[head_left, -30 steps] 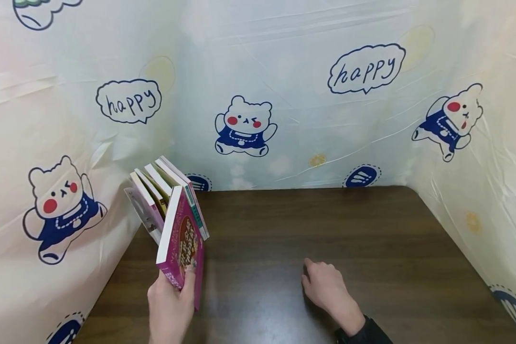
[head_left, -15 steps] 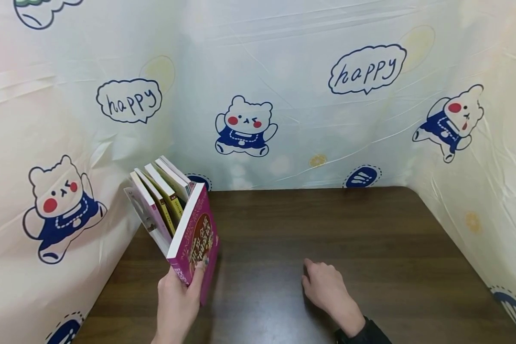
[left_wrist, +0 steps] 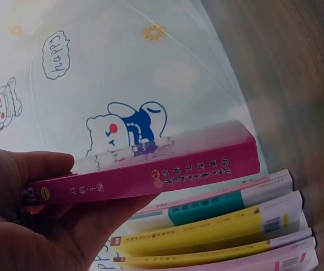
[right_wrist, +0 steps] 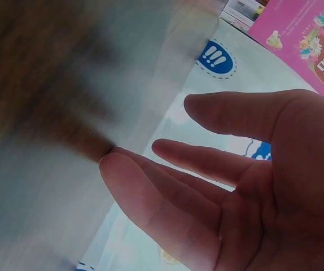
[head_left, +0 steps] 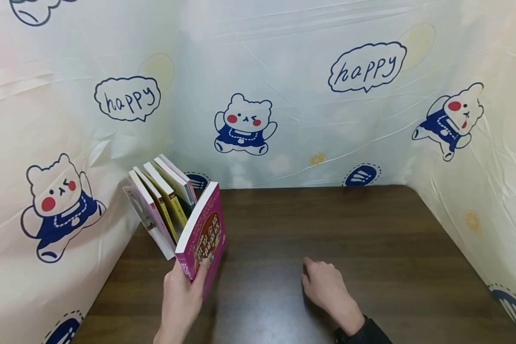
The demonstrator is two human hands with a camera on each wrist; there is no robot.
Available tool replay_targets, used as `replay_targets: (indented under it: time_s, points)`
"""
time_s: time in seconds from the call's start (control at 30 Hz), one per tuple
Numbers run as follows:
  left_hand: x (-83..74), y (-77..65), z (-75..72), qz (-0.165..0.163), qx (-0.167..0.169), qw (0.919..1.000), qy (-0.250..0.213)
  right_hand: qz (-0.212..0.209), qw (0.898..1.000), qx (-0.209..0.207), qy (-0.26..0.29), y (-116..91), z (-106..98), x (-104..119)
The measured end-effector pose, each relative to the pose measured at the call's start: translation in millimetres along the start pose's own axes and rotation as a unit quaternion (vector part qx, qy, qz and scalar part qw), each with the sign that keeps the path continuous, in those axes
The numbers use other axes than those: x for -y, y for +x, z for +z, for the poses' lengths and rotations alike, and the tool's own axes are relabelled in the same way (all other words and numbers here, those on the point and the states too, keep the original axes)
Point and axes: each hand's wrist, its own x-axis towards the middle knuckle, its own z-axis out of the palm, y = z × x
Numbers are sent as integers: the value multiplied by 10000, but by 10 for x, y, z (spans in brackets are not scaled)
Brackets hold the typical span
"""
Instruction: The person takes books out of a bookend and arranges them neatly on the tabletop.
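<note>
A thick magenta book (head_left: 206,234) with white page edges is gripped by my left hand (head_left: 182,291), thumb on its front cover. In the left wrist view the book's magenta spine (left_wrist: 201,172) shows lettering, with fingers on both sides of it. Just left of it in the head view stands a row of several thinner books (head_left: 161,200), leaning, with white, yellow and green among their spines. My right hand (head_left: 327,286) rests on the table to the right, holding nothing. In the right wrist view its fingers (right_wrist: 145,209) are loosely bent and the thumb is apart.
The dark wooden table (head_left: 275,229) extends to the back and right. A pale curtain (head_left: 301,119) printed with bears and "happy" bubbles surrounds it at the back and both sides. The row of books stands close to the left curtain.
My left hand has moved the magenta book to the right, away from the leaning row, so more of the yellow and green spines shows. The right hand has stayed in place.
</note>
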Motion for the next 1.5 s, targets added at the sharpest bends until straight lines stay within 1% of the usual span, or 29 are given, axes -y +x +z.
replay_targets:
  time_s: [0.23, 0.4, 0.67, 0.73, 0.93, 1.0, 1.13, 1.23, 1.3, 1.5]
  points:
    - [-22, 25, 28, -222, 104, 9995, -216, 51, 10000, 19, -29, 3, -10, 7]
    - [-20, 32, 44, -403, 248, 9983, -353, 125, 9999, 42, -28, -11, -3, 10]
    - [-10, 46, 84, -457, 341, 9970, -529, 215, 9997, 132, 1, -19, 2, 18]
    - [-15, 47, 96, -527, 405, 9958, -636, 223, 9997, 132, -15, -21, 0, 21]
    - [-30, 55, 124, -921, 660, 9884, -1016, 194, 9998, 80, -68, -30, -1, 26]
    - [-33, 60, 128, -972, 702, 9867, -1100, 181, 9998, 83, -59, -34, 1, 28]
    - [-47, 70, 126, -1009, 787, 9841, -1232, 177, 9993, 308, 62, -52, -6, 46]
    - [-59, 75, 127, -1079, 877, 9811, -1347, 185, 9979, 572, 256, -68, -19, 72]
    - [-68, 78, 130, -1131, 941, 9789, -1418, 188, 9968, 676, 371, -73, -28, 89]
    - [-65, 91, 149, -1155, 1012, 9769, -1485, 140, 9958, 688, 585, -69, -40, 111]
